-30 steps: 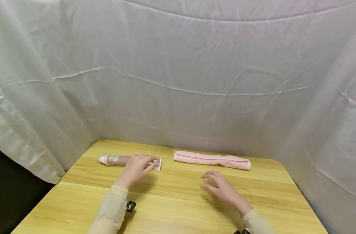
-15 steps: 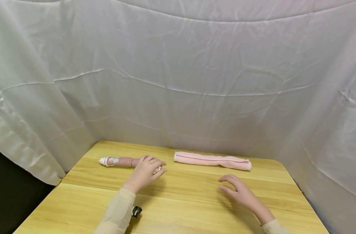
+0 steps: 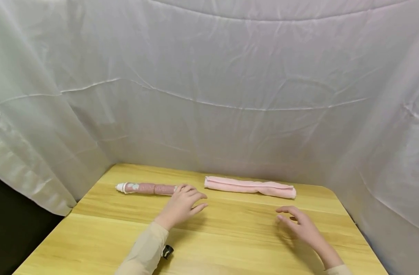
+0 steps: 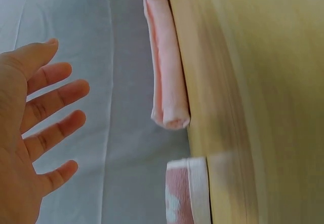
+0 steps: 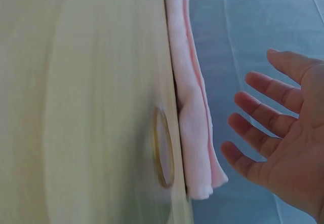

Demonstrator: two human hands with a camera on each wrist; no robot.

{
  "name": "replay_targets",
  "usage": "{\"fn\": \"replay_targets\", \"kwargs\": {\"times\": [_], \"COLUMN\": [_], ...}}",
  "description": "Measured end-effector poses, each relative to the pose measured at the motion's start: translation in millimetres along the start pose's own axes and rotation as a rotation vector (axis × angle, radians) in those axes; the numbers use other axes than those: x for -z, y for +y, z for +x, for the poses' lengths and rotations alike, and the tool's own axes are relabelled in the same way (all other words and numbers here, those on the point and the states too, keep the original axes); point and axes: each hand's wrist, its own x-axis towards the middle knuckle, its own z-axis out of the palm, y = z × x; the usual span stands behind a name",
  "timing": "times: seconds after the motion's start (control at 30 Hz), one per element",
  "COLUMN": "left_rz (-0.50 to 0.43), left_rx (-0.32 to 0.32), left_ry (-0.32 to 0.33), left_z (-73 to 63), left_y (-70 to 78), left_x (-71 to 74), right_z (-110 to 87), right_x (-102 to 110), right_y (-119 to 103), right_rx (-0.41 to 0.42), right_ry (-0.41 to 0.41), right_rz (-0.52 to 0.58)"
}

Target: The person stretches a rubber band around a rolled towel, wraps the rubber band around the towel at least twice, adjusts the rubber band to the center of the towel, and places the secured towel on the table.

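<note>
My left hand [image 3: 182,204] hovers with spread fingers over the right end of a mauve rolled towel [image 3: 145,188], hiding that end in the head view. The towel has pale patches and a white end, and a band-like crease circles its middle. In the left wrist view the palm holds nothing. My right hand [image 3: 304,227], fingers loosely bent and apart, hangs over the table in front of a light pink rolled towel [image 3: 250,186]. A thin tan rubber band [image 5: 163,145] lies on the wood near that towel in the right wrist view; my hand mostly hides it in the head view.
The wooden table [image 3: 213,244] has rounded far corners. Behind it and along both sides hangs a pale grey curtain [image 3: 209,95]. A black wrist camera mount [image 3: 167,252] sits at my left sleeve.
Both hands have shifted right. My left hand has slid along above the mauve towel to its right end, and my right hand has moved over the rubber band. Both towels have stayed put.
</note>
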Motion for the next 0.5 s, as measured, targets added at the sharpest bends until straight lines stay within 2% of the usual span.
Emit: {"fn": "replay_targets", "kwargs": {"times": [0.17,0.33,0.5], "left_rz": [-0.007,0.012,0.019], "left_rx": [-0.046,-0.098,-0.134], "left_ry": [-0.021,-0.048,-0.095], "left_z": [9.6,19.7,31.9], "left_y": [9.7,16.2,21.0], "left_x": [-6.7,-13.0,-18.6], "right_z": [-2.1,-1.8,-1.2], "right_x": [11,20,26], "right_y": [11,20,31], "right_rx": [-0.056,-0.168,-0.297], "right_ry": [0.013,-0.041,-0.099], "right_rz": [0.027,0.105,0.335]}}
